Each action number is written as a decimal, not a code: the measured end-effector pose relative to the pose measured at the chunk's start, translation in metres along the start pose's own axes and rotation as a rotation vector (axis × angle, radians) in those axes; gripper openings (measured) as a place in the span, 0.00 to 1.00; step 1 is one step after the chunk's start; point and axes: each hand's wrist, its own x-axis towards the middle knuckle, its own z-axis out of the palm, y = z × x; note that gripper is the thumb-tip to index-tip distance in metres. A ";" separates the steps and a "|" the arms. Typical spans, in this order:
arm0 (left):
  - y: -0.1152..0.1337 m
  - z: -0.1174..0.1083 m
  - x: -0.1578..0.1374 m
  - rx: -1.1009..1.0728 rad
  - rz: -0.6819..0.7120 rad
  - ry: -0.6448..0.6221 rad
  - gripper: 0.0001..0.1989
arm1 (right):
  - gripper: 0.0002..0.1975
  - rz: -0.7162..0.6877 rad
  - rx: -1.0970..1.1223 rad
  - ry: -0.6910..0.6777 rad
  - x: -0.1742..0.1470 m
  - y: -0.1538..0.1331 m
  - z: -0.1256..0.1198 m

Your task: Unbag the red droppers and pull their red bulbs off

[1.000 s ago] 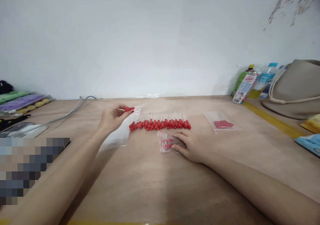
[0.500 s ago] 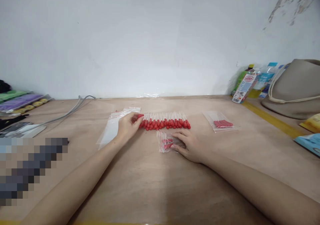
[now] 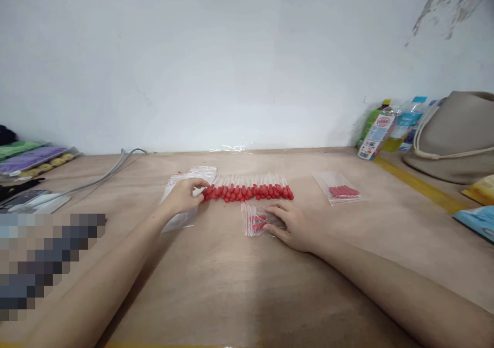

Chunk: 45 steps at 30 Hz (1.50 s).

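A row of thin whitish sticks with red tips (image 3: pixel 250 191) lies across the middle of the table, the red ends toward me. At its left end is my left hand (image 3: pixel 182 197), thumb and index finger apart around the outermost red tips. Whether it grips any of them is hard to make out. My right hand (image 3: pixel 295 224) rests on a small clear zip-lock bag (image 3: pixel 249 222), thumb and fingers over its right part. Red pieces (image 3: pixel 259 222) show inside that bag. Flat clear bags (image 3: pixel 179 223) lie partly hidden under my left hand and wrist.
To the right lies another clear bag (image 3: pixel 326 180) with several red pieces inside. Bottles (image 3: pixel 409 124), a carton (image 3: pixel 376 136) and a beige hat (image 3: pixel 455 137) stand at the back right. A grey cable (image 3: pixel 96 178) and packs of coloured items (image 3: pixel 34 157) are at the left.
My left hand has moved left and slightly toward me, its fingers wider apart. The red piece seen at its fingertips above the row no longer shows there. My right hand stays on the bag.
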 end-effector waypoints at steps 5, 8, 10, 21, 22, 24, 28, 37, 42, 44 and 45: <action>0.045 0.003 -0.013 -0.054 0.198 0.186 0.07 | 0.18 -0.012 0.009 -0.002 0.001 0.002 0.000; 0.077 0.024 -0.030 -0.147 0.336 0.026 0.05 | 0.19 -0.027 0.018 -0.004 0.001 0.003 -0.001; 0.092 0.038 -0.039 -0.184 0.342 -0.018 0.06 | 0.20 -0.041 0.030 -0.004 0.002 0.003 -0.002; 0.108 0.049 -0.041 -0.248 0.436 -0.257 0.10 | 0.21 -0.084 0.046 -0.072 0.004 0.001 -0.007; 0.108 0.049 -0.042 -0.228 0.451 -0.250 0.09 | 0.20 -0.087 0.048 -0.071 0.004 0.002 -0.008; 0.109 0.052 -0.044 -0.177 0.465 -0.212 0.06 | 0.20 -0.106 0.060 -0.083 0.004 0.004 -0.009; 0.106 0.058 -0.048 -0.045 0.484 -0.111 0.06 | 0.24 -0.143 0.066 -0.154 0.004 0.006 -0.014; 0.104 0.060 -0.049 0.009 0.375 -0.155 0.03 | 0.25 -0.129 0.045 -0.166 0.004 0.006 -0.016; 0.106 0.064 -0.050 0.091 0.419 -0.071 0.02 | 0.24 -0.135 0.063 -0.163 0.004 0.007 -0.015; 0.107 0.065 -0.051 0.107 0.430 -0.068 0.02 | 0.24 -0.134 0.065 -0.162 0.004 0.007 -0.015; 0.108 0.064 -0.051 0.101 0.434 -0.074 0.03 | 0.24 -0.137 0.066 -0.158 0.004 0.007 -0.015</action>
